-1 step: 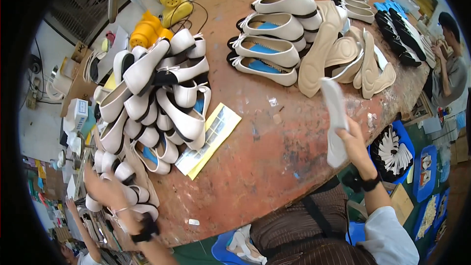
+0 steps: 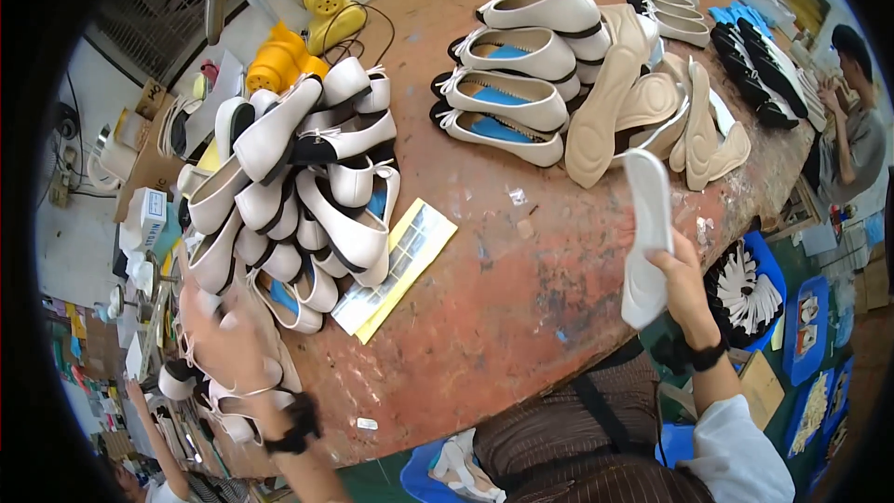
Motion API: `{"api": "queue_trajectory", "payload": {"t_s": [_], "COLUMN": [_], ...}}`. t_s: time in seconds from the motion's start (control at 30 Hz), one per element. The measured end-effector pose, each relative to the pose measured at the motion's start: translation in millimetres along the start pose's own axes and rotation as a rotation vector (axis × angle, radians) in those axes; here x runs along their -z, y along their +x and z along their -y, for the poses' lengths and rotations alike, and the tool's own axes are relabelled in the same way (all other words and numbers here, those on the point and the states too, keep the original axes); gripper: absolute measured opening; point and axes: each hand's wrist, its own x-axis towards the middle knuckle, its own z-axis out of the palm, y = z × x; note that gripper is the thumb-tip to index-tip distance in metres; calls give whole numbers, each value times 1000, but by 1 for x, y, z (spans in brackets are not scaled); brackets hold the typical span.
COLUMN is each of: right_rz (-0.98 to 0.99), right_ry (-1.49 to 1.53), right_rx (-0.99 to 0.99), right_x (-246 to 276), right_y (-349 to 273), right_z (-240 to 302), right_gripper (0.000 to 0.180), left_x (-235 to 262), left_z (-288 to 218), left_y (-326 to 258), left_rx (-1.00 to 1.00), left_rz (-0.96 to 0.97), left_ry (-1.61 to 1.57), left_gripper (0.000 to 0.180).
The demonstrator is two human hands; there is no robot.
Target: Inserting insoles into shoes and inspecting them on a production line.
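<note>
The round, reddish-brown worktable [image 2: 559,251] fills the middle of the view, its top scuffed and stained. On its left side lies a big heap of cream flat shoes [image 2: 298,177] with dark trim, tumbled over one another and spilling past the table edge. Toward the far side sits a neater stack of four cream shoes with blue linings [image 2: 512,74], and just beside it a loose pile of beige insoles [image 2: 652,102]. Further right are rows of pale and black soles [image 2: 745,47]. A yellow-edged printed sheet [image 2: 400,265] lies flat near the heap, partly under it.

The right hand [image 2: 675,284] is closed around the lower part of a white insole [image 2: 643,233], which stands nearly upright above the near right edge of the table, its upper end free. It looks thin and light, with some flex; it holds its shape here, so it is probably stiff enough to carry by one end, though a pinch at the middle would steady it better. Its surface looks matte, unlikely to slip.

The left hand [image 2: 223,340] is blurred over the lower end of the shoe heap, fingers spread, reaching among the shoes; whether it already grips one I cannot tell. These shoes look soft and light, easiest taken at the heel or the open rim
</note>
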Motion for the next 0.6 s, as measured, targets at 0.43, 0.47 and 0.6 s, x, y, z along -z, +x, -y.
{"api": "queue_trajectory", "payload": {"t_s": [0.43,0.47,0.6], "right_rz": [-374,-325,-426], "right_ry": [372,369,289], "right_rx": [-85,-17,-170], "right_x": [57,54,79], "right_y": [-71,-71,-61], "right_z": [-13,-12,-21], "right_gripper": [62,63,55], "left_x": [-253,-229,-122], "left_z": [-130,-125,-97], "left_y": [73,57,-54], "left_rx": [-18,-55,-280], "left_rz": [5,17,138], "left_ry": [-270,-321,-414], "left_gripper": [37,35,27]}}
